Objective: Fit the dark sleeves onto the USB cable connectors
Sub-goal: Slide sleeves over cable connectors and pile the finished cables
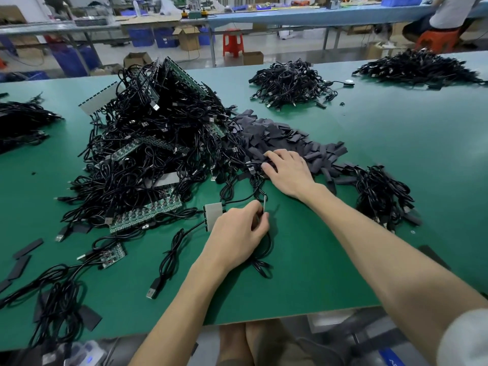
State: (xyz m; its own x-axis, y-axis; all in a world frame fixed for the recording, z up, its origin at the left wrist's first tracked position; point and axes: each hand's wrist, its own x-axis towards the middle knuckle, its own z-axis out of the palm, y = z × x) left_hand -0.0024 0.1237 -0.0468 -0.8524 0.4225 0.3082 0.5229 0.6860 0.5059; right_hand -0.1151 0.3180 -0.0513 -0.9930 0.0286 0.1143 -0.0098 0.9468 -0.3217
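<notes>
A big tangle of black USB cables [158,143] with small green circuit boards lies on the green table [396,159]. To its right spreads a heap of dark flat sleeves [285,136]. My right hand [286,169] reaches into the near edge of that heap, its fingertips curled down among the sleeves; whether it holds one is hidden. My left hand [239,235] pinches a thin pale board [264,206] with a black cable attached, held on edge above the table. A second grey board [214,216] lies just left of that hand.
More cable piles lie at the far centre [287,83], far right [417,66], near right [383,194] and left edge [21,122]. Loose cables and flat sleeves [89,317] litter the near left. A person sits on an orange stool [438,39] behind.
</notes>
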